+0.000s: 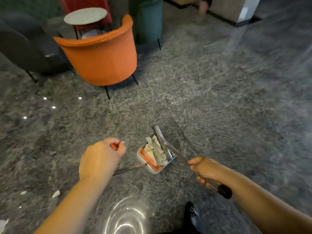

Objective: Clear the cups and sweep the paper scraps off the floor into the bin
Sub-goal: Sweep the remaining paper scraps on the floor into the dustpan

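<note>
A grey dustpan [148, 168] with an orange comb edge sits low over the dark marble floor, holding white paper scraps [156, 149]. My left hand [99, 159] grips the orange top of the dustpan's long metal handle. My right hand [205, 169] grips the thin metal broom handle [175, 153], whose black end cap sticks out behind my wrist. The broom head [160, 137] lies against the scraps inside the pan. Loose paper scraps [55, 194] lie on the floor at the lower left.
An orange chair [103, 59] stands ahead on the left, with a small round white table [85, 16], a red chair and a teal chair behind it. A dark grey chair [25, 46] is at far left. My black shoe [191, 215] shows below. A person's leg [202, 7] is in the far background.
</note>
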`<action>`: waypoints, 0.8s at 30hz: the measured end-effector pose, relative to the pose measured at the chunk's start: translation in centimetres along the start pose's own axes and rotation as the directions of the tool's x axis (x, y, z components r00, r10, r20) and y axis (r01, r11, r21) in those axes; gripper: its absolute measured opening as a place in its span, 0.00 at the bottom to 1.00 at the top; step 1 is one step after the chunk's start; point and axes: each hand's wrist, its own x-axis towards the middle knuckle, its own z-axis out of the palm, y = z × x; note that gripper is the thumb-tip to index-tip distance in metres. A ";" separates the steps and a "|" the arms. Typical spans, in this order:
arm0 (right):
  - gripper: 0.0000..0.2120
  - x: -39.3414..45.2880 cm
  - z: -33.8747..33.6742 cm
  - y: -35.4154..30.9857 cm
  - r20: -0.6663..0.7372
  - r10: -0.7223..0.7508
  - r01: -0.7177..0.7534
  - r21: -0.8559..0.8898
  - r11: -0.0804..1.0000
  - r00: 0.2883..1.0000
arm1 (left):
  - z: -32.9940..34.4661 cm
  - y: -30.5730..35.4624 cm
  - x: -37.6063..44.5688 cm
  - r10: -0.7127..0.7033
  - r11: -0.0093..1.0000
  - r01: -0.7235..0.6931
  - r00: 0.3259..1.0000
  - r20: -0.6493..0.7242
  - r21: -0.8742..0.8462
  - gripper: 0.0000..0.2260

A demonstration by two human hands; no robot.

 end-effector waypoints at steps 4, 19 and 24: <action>0.16 2.5 -8.3 -0.8 -0.059 0.021 -0.019 0.032 0.999 0.998 | 3.0 8.0 3.5 0.035 0.999 -0.036 0.999 -0.016 -0.026 0.12; 0.12 15.9 -32.1 -7.2 -0.146 0.028 0.004 0.218 0.976 0.989 | 11.0 31.2 23.0 0.237 0.971 -0.236 0.970 0.052 -0.034 0.13; 0.11 21.9 -39.6 -12.4 -0.139 0.050 -0.019 0.214 0.977 0.989 | 13.7 38.8 32.5 0.274 0.962 -0.274 0.956 0.102 -0.012 0.12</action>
